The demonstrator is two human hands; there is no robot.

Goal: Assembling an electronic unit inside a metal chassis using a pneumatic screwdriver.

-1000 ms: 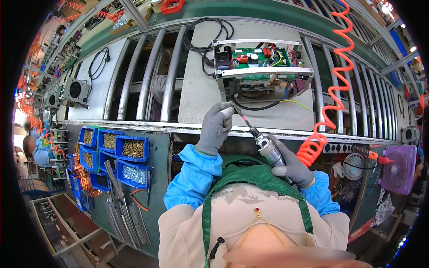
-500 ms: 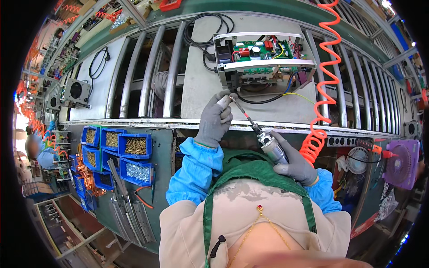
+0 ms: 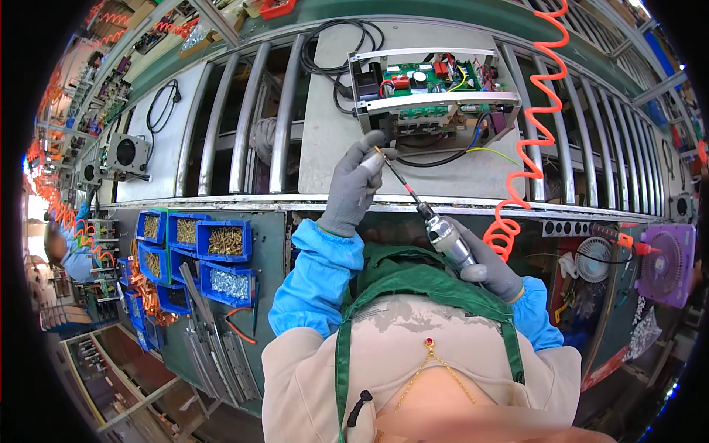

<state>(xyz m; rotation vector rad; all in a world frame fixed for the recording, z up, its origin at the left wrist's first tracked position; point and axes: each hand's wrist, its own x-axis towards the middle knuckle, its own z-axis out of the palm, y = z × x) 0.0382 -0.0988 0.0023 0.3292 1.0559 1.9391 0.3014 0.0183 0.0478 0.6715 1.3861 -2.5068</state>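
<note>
My right hand [image 3: 489, 263], in a grey glove, grips a pneumatic screwdriver [image 3: 447, 239] whose long bit slants up and left. My left hand [image 3: 357, 182], also gloved, pinches the bit's tip at the lower left corner of an open metal box [image 3: 432, 100]. The box holds green circuit boards and coloured wires and rests on a grey pallet [image 3: 332, 140] on the roller conveyor. An orange coiled air hose [image 3: 533, 140] runs from the screwdriver up past the box's right side.
Blue bins of screws [image 3: 198, 251] hang below the conveyor edge on my left. A black cable [image 3: 340, 44] loops behind the box. Small fan units [image 3: 125, 153] sit on a pallet further left. A purple desk fan [image 3: 665, 262] stands at the right.
The box has moved closer along the conveyor. My left hand and the bit tip rose from the conveyor edge to the box's lower left corner. The right hand kept hold of the screwdriver.
</note>
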